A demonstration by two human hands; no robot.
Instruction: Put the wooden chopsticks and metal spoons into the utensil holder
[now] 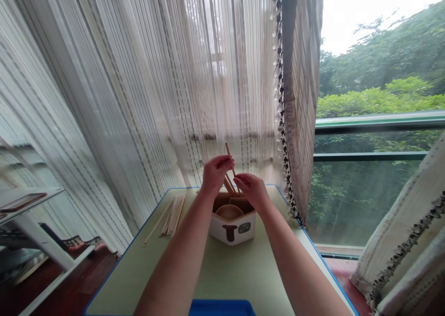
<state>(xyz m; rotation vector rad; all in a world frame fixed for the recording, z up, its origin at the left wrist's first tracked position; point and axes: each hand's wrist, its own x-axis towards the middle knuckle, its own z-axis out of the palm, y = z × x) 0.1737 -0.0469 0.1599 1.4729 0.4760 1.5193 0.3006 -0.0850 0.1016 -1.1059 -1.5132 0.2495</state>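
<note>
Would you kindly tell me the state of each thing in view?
Left hand: pinching a stick.
Right hand: pinching that stick lower down.
Held stick: tilted, near upright.
White holder: open-topped, upright on the table.
Sticks in the holder: standing, leaning.
Loose sticks: lying on the table.
Striped curtain: hanging behind the table.

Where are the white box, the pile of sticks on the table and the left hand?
White box (219, 228): head view, front wall.
Pile of sticks (174, 215): head view, its middle.
Left hand (213, 173): head view, back of hand.
</note>
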